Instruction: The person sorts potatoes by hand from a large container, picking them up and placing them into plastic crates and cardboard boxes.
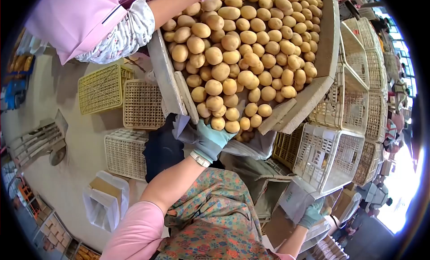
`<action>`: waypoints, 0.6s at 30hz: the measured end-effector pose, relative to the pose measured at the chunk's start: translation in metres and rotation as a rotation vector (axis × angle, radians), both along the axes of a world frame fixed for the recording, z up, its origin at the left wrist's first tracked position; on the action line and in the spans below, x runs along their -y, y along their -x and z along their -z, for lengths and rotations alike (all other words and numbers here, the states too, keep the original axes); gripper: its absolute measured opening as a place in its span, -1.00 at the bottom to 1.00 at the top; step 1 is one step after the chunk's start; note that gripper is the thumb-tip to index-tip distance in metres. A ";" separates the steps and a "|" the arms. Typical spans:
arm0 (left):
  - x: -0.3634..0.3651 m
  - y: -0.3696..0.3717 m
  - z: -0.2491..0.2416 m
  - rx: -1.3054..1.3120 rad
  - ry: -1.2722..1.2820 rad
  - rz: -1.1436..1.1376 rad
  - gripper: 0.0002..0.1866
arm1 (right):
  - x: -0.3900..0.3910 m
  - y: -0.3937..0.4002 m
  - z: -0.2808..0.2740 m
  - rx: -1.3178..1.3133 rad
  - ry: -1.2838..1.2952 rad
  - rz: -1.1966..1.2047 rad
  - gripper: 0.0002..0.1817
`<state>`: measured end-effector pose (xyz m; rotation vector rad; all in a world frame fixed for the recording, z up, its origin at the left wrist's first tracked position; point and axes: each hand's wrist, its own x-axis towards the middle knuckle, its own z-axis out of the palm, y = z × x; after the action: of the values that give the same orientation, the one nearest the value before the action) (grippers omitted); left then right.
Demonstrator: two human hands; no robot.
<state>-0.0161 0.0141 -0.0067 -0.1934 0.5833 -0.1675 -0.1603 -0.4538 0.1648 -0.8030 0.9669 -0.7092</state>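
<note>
Many tan, oval potatoes fill a wooden sorting trough that narrows to an opening near me. At this opening is my left hand, in a teal glove, with thumb and fingers apart beneath the lowest potatoes. It appears to hold none of them. A wristwatch is on that wrist. My right hand, also gloved, is at the lower right above an open carton. Its fingers curl round a small tan thing that looks like a potato, mostly hidden by the hand.
White plastic crates are stacked to the right of the trough. A yellow crate and other crates lie on the floor at left, with a plastic-lined box. Another person's sleeve reaches over the trough's far left side.
</note>
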 end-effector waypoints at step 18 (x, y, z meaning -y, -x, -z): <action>0.001 0.006 -0.012 0.143 0.085 -0.056 -0.33 | -0.323 -0.192 0.061 -0.026 1.829 -1.552 -0.54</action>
<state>-0.0217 0.0134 0.0052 -0.2780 0.4281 -0.1503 0.0317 -0.1310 0.1038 -2.6155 -0.7927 0.0674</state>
